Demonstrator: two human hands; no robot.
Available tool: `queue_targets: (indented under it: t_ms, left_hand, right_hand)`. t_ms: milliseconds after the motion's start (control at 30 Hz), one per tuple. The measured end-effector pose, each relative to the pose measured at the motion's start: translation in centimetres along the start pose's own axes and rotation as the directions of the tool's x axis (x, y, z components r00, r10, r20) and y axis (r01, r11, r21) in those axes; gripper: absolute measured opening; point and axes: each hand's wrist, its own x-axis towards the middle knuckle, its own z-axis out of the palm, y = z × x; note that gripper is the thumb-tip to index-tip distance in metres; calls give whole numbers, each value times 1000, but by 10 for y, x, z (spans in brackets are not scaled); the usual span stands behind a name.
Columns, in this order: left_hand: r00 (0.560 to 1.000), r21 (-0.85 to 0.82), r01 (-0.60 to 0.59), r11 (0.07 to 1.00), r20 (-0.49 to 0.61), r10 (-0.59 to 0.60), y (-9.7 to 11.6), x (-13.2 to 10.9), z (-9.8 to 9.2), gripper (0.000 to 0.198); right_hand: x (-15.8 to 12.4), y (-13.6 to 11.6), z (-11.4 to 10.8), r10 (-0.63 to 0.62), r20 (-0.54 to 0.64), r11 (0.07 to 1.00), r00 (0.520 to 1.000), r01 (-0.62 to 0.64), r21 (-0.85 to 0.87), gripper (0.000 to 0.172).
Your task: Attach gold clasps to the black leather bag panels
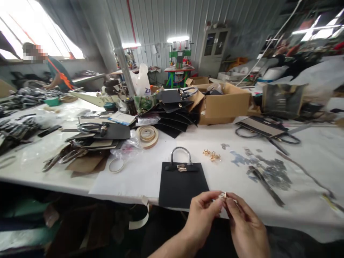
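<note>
White-covered and crowded, the table [129,181] runs across a workshop with a metal wall [158,21], a green machine [179,57] and a cabinet [215,44] at the back. At the far left, a co-worker [59,73] leans over the same side of the room. Cardboard boxes [227,107] stand along the table's far side, with dark flat pieces [174,123] heaped beside them. Another pile of bag parts [113,132] lies to the left, near a roll of tape [152,143]. To the right are scattered metal plates [276,172] with a dark, narrow tool [268,188] across them; gold fittings [213,156] sit in a small heap closer in.

A black bag [182,188] lies flat at the near edge, handle pointing away, its lower right corner partly covered by the left hand [200,213]. Both hands are nearly closed — left and right hand [247,222] meet fingertip to fingertip, pinching a small metal piece [224,195] just beside the bag.
</note>
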Motion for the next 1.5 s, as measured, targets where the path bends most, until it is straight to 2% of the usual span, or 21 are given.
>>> queue_targets:
  t_ms: [67,100,133,167,200,267,333,367,433,500,533,600,800,967,1067,1200,1333,1500]
  left_hand:
    - [987,221,-145,965,-35,156,17,7,-29,55]
    - [960,376,-232,897,-60,273,29,13,-46,52]
    - [912,573,-298,763,-64,405,40,20,-62,42]
    - [865,744,-307,593,-43,501,51,29,-77,34]
    - [839,853,-278,443,-9,544,60,38,-91,33]
    - [858,953,-216,211,83,506,71,57,-109,47]
    - [896,977,-205,48,168,411,69,71,-116,68]
    - [903,977,-210,-15,200,380,65,75,-116,72]
    - [890,969,-219,-111,245,384,52,77,-113,60]
    - [859,952,-247,-180,301,414,38,73,-110,33]
    - [846,943,-263,-205,328,420,33,70,-109,22]
    - [830,923,-290,-252,374,414,27,66,-109,13]
    - [817,888,-287,-359,423,392,27,61,-108,20]
    - [799,881,-299,-366,441,409,27,57,-103,25]
    - [775,892,-323,-316,441,453,26,56,-105,26]
    - [749,907,-337,-252,420,513,25,57,-109,28]
    - [755,910,-300,-286,410,512,23,59,-111,27]
    - [760,910,-300,-287,409,505,23,60,-111,27]
  right_hand:
    - [9,-3,8,31,12,987,999,-32,159,47]
    - [14,-6,13,45,32,973,998,-51,224,44]
    - [19,-9,18,58,65,963,996,-73,258,42]
    - [24,-12,24,68,111,961,992,-95,260,41]
    - [29,-14,31,73,165,964,984,-112,240,42]
    - [41,-14,47,66,260,978,963,-115,177,45]
    - [53,-11,64,33,318,992,948,-69,104,49]
    - [60,-8,72,11,331,997,944,-36,69,51]
    - [75,-2,88,-22,348,1000,937,25,-2,53]
    - [90,5,101,-39,373,996,927,65,-58,55]
    - [97,9,106,-40,393,993,919,79,-84,57]
    - [108,15,112,-33,442,986,897,102,-133,60]
    - [120,13,123,-13,595,944,804,205,-257,50]
    - [121,7,130,11,682,904,732,284,-320,39]
    - [124,13,130,45,707,878,706,310,-366,35]
    - [128,21,130,50,715,847,697,350,-401,32]
    - [126,22,131,24,704,821,710,387,-418,29]
    - [121,21,131,-23,715,788,698,453,-417,23]
